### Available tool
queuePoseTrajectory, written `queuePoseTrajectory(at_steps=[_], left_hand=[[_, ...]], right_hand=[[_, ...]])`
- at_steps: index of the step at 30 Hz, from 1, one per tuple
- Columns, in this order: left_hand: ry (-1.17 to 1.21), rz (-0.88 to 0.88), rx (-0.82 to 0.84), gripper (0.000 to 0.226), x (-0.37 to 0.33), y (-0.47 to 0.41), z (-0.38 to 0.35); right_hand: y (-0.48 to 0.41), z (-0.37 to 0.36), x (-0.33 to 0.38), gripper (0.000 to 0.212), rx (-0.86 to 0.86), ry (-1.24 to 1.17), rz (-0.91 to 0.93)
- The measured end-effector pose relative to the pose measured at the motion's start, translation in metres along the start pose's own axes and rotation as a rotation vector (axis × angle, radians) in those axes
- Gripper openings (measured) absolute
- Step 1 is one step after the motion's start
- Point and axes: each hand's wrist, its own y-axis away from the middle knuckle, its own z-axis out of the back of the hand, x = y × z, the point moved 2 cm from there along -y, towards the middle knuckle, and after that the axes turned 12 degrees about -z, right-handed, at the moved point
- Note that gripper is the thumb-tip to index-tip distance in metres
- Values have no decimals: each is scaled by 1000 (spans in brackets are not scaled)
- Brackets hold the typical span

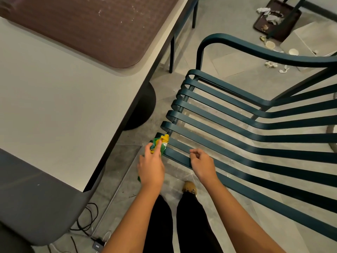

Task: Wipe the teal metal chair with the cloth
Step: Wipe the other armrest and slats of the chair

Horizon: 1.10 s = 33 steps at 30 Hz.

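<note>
The teal metal chair (pixel 237 114) fills the right half of the view, its slatted seat running from the curled front ends at centre to the backrest at right. My left hand (pixel 151 166) holds a green and yellow cloth (pixel 161 142) against the front end of the nearest slats. My right hand (pixel 201 162) hovers over the nearest slat with its fingers loosely curled and nothing in them.
A grey table (pixel 63 110) with a brown tray (pixel 94 28) stands at left, on a black round base (pixel 144 110). A dark grey chair seat (pixel 36 203) sits at lower left, with cables below. Litter and another tray (pixel 277 17) lie on the floor at top right.
</note>
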Motion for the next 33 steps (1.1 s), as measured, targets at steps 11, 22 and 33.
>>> queuePoseTrajectory(at_steps=[11, 22, 33], left_hand=[[37, -117, -23, 47, -22, 14, 1], [-66, -48, 3, 40, -26, -14, -2], [127, 13, -62, 37, 9, -25, 10]], right_hand=[[0, 1, 3, 27, -4, 7, -4], [-3, 2, 4, 27, 9, 20, -12], [-5, -1, 8, 27, 43, 24, -21]])
